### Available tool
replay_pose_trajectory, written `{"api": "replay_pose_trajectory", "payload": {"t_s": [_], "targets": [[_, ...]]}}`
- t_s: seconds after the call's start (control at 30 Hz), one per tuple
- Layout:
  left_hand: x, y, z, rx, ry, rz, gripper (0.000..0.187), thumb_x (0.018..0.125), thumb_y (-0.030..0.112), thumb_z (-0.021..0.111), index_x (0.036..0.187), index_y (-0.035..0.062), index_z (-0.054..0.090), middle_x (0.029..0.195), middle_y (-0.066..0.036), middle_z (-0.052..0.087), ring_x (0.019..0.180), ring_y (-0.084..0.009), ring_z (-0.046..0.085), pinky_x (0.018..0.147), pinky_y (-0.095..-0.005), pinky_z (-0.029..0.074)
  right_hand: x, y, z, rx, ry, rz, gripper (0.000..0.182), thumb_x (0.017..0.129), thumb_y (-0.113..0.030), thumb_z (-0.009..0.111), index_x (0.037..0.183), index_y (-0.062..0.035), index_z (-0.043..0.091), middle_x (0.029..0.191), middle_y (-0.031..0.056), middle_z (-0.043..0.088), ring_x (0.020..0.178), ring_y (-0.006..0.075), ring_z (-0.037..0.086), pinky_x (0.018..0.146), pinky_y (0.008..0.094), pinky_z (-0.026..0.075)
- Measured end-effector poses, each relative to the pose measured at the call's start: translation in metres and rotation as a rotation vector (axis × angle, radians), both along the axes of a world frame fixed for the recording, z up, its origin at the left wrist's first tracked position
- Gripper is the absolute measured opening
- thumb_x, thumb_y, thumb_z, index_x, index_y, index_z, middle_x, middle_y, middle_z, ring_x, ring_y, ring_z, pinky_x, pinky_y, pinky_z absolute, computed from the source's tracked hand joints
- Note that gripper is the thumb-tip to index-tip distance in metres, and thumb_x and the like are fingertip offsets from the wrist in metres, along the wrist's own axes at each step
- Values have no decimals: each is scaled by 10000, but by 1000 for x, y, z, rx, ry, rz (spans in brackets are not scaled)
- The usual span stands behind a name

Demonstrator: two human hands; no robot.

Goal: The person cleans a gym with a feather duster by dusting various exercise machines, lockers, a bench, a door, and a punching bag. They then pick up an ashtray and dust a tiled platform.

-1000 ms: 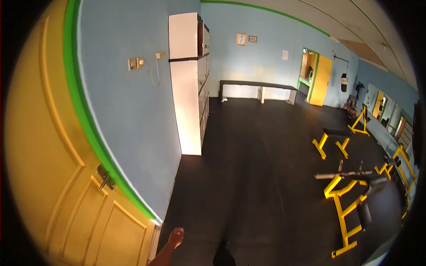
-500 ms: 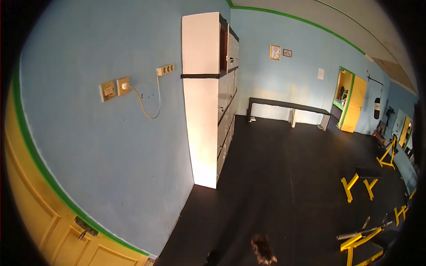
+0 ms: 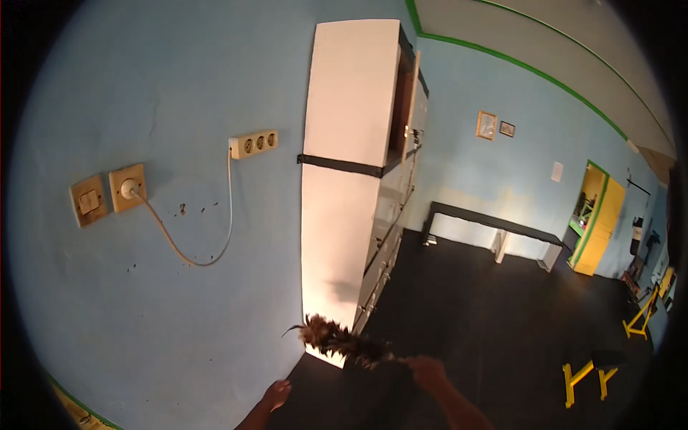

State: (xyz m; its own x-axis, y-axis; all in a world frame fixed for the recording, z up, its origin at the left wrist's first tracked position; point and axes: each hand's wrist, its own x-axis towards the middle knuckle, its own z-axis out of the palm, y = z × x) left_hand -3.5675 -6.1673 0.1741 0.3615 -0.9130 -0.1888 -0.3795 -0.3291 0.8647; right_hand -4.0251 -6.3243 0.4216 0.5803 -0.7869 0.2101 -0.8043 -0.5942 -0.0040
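Nearest me, the person's right hand (image 3: 428,373) is wrapped around the handle of a feather duster (image 3: 344,344). The duster reaches out leftward from that fist, its brown feathers well past the fingers and the tip farthest left. The left hand (image 3: 276,394) is lower and to the left, below the feathers and apart from them; its fingers look curled, though I can't tell whether they close fully.

Just behind the feathers rises a tall pale cabinet (image 3: 340,215), and from here I can't say if the duster touches its lower side. A black band crosses the cabinet, and an upper door (image 3: 412,104) stands ajar.

On the blue wall (image 3: 143,322) at left are a switch (image 3: 88,202), a plug (image 3: 129,188) and its cord (image 3: 193,263), looping up to a socket strip (image 3: 254,144).

To the right, on the black floor (image 3: 459,308), is a yellow-legged bench (image 3: 606,360). Farther off, a long black-topped bench (image 3: 494,228) lines the far wall, below two picture frames (image 3: 486,125), with an open yellow door (image 3: 598,229) to its right.
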Motion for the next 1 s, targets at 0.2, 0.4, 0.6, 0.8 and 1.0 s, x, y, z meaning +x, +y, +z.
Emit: {"api": "replay_pose_trajectory", "payload": {"t_s": [0.2,0.4,0.6,0.8,1.0], "targets": [[-48,-212,205,-363,-113,-174,494,952,366,595,1332,75,473,1111,-146,641,996,-232,646,836,-372,528,64,-223,197,-615,95,173,547,813,-110,551,1342,-245,519,898,70,592,739,266,637,648,441,508],[-83,-349,334,-525,-60,-213,585,952,292,618,1425,85,342,1329,-194,478,1088,-285,602,889,-375,525,110,-332,417,-758,297,313,532,804,-83,540,1298,-279,571,964,72,634,812,291,663,645,457,512],[-101,-441,377,-751,-285,-183,796,919,323,619,1507,37,164,1529,-276,206,1446,-404,150,1182,-457,172,143,-340,656,-1126,-222,-83,444,902,-110,457,1302,-258,580,973,149,657,922,342,650,751,468,532],[-126,-434,394,-629,-284,-259,768,936,333,594,1508,33,179,1536,-246,227,1452,-386,159,1180,-453,189,174,-326,675,-1200,-417,71,449,901,-91,447,1323,-195,560,1026,151,659,940,354,647,782,478,530],[-126,-398,333,-580,-61,-105,706,948,370,579,1489,58,250,1502,-253,285,1415,-370,260,1164,-425,250,154,-338,432,-864,-122,84,528,903,-71,504,1417,-183,462,972,145,600,825,354,644,697,450,536]]}}
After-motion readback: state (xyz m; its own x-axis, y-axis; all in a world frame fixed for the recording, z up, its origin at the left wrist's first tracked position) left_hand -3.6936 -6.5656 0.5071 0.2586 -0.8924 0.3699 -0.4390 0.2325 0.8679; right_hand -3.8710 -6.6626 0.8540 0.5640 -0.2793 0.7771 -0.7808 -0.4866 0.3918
